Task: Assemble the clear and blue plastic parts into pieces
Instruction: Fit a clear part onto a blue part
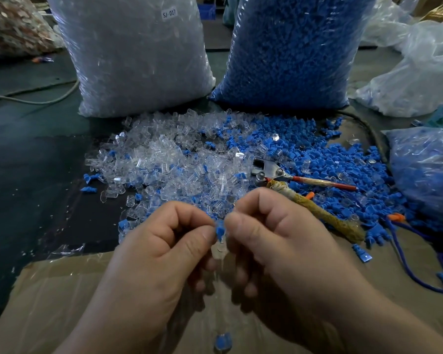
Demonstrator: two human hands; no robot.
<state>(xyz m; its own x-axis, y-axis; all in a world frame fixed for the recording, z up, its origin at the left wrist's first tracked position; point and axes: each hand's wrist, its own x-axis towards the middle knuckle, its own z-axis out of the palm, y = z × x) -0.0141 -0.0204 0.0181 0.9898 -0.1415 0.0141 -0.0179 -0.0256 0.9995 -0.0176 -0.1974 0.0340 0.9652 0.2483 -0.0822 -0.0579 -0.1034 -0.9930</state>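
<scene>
Left hand (164, 241): curled, thumb and forefinger pinching the blue part (220, 229) from the left.
Clear part (219, 249): directly below the blue part, touching it, held between both hands over the cardboard (62, 290).
Right hand (274, 238): curled, pinching the blue part's other side.
Technique: probably keep both parts in line and press straight, not twisted.

The clear bag (138, 60) and the blue bag (292, 52) are cut off by the top edge. At centre, the blue part (219, 229) and the clear part (219, 250) beneath it are largely covered by the pinching left hand (164, 251) and right hand (279, 246). Whether they are joined cannot be told. A piece (223, 341) at the bottom edge is blurred.
</scene>
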